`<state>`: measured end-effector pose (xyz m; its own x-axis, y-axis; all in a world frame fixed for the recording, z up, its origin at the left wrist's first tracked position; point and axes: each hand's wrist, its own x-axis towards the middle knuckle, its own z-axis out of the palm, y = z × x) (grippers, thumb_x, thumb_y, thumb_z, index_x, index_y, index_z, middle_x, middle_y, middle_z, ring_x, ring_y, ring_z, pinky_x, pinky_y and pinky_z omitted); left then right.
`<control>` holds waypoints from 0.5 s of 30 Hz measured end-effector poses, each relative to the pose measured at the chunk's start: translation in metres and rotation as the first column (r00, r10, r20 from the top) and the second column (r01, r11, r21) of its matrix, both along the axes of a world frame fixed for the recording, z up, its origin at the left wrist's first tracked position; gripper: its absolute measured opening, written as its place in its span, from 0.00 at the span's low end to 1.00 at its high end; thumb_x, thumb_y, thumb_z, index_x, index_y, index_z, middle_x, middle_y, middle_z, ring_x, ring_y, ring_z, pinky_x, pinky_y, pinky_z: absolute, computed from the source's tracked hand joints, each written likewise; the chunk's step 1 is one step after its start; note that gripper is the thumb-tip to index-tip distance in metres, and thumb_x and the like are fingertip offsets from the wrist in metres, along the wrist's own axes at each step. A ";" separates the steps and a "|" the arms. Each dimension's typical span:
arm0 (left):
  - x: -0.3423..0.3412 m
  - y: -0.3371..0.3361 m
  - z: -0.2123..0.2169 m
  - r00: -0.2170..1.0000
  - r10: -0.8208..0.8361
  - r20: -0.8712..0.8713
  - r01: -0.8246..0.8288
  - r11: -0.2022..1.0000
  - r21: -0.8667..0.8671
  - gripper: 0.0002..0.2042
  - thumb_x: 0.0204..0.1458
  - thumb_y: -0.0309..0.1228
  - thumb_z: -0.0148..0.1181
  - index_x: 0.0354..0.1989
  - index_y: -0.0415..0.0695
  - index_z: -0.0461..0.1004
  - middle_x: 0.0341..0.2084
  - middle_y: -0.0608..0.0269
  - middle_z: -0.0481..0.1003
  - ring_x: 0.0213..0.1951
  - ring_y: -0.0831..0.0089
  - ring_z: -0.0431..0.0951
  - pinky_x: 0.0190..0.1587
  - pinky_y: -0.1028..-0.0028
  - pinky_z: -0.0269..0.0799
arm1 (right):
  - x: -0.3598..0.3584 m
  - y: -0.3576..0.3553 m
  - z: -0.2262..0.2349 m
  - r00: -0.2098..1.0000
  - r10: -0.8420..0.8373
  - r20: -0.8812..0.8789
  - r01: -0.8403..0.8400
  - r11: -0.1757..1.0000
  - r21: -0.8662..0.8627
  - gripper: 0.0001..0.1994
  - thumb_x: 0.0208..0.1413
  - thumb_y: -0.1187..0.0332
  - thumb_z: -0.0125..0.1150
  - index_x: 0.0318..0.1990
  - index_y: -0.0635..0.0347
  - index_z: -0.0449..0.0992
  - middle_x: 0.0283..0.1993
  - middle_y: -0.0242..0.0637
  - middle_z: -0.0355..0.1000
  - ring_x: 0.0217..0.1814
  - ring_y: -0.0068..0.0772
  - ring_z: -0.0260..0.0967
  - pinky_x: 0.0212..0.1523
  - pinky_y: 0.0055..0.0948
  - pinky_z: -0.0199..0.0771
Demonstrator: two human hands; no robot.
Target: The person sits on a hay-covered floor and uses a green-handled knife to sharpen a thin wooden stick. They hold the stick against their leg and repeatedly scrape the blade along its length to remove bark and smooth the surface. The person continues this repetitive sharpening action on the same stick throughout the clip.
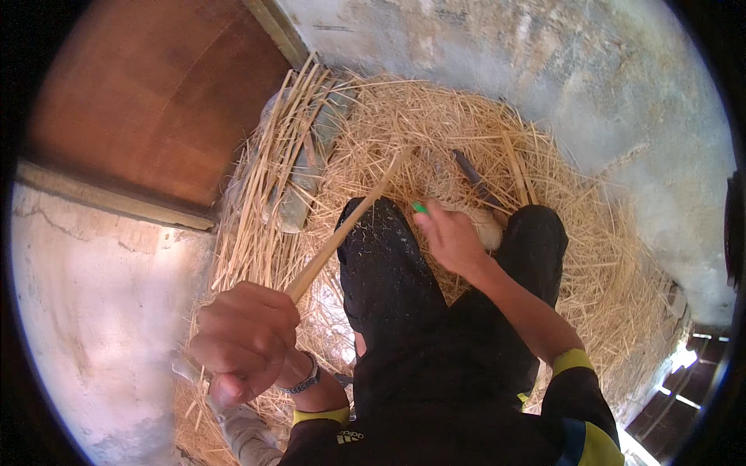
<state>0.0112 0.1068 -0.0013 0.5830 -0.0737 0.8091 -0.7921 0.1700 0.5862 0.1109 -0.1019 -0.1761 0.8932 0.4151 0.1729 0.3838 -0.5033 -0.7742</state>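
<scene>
Straw heap [466, 140]: biggest thing here, a loose golden mound filling the middle and spreading out to 3 o'clock against the pale plaster wall [622, 85]; long uncut stalks stand in a bundle [272, 171] at 11 o'clock.
Door panel [155, 93]: brown wood at 10 o'clock, its pale sill running just beside the stalk bundle.
Floor [85, 311]: pale cracked concrete at 8 o'clock.
Legs [388, 272]: the person sits in the straw, dark trousers flecked with chaff, knees pointing to 12 o'clock.
Left hand [245, 338]: at 7 o'clock, raised near the camera, fist clenched around the lower end of the stick; a bead bracelet [307, 380] on the wrist.
Stick [346, 229]: long pale wooden rod, slanting from the left fist up toward 12 o'clock, crossing the left knee, its far tip lying over the straw.
Right hand [451, 237]: centre, between the knees, fingers curled around something with a green tip [420, 207]; the rest of that object is hidden, so I cannot tell what it is. A whitish lump [486, 225] lies touching the hand at its 3 o'clock side.
Dark tool [474, 177]: slim dark blade-like piece lying on the straw at 1 o'clock from the right hand, apart from it.
</scene>
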 end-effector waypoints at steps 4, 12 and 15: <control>-0.005 -0.003 -0.003 0.984 0.180 0.009 -0.179 0.980 -0.086 0.18 0.53 0.41 0.45 0.12 0.52 0.55 0.05 0.72 0.58 0.06 0.78 0.55 0.17 0.75 0.58 | 0.000 0.017 0.008 0.995 0.093 0.041 -0.086 0.985 -0.146 0.16 0.64 0.56 0.46 0.43 0.62 0.69 0.21 0.53 0.69 0.25 0.59 0.70 0.28 0.53 0.67; -0.069 0.055 0.080 0.872 0.480 0.094 -0.455 0.867 -0.204 0.16 0.53 0.44 0.44 0.16 0.52 0.57 0.13 0.70 0.58 0.16 0.75 0.59 0.27 0.70 0.59 | -0.012 0.014 0.021 0.994 -0.064 -0.085 0.049 0.985 -0.165 0.19 0.65 0.53 0.43 0.43 0.62 0.70 0.21 0.57 0.71 0.25 0.63 0.71 0.28 0.54 0.70; -0.069 0.072 0.116 0.706 0.681 0.193 -0.652 0.732 -0.198 0.16 0.53 0.44 0.43 0.16 0.51 0.57 0.13 0.69 0.58 0.17 0.74 0.60 0.27 0.70 0.59 | -0.007 0.006 0.009 0.990 -0.120 -0.070 0.100 0.967 -0.233 0.19 0.65 0.54 0.43 0.43 0.63 0.70 0.21 0.57 0.71 0.26 0.63 0.71 0.28 0.54 0.71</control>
<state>-0.0582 0.1785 0.1151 0.2360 0.3549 0.9046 -0.8321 -0.4070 0.3768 0.1041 -0.0962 -0.1672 0.9428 0.3334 0.0083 0.2555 -0.7061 -0.6604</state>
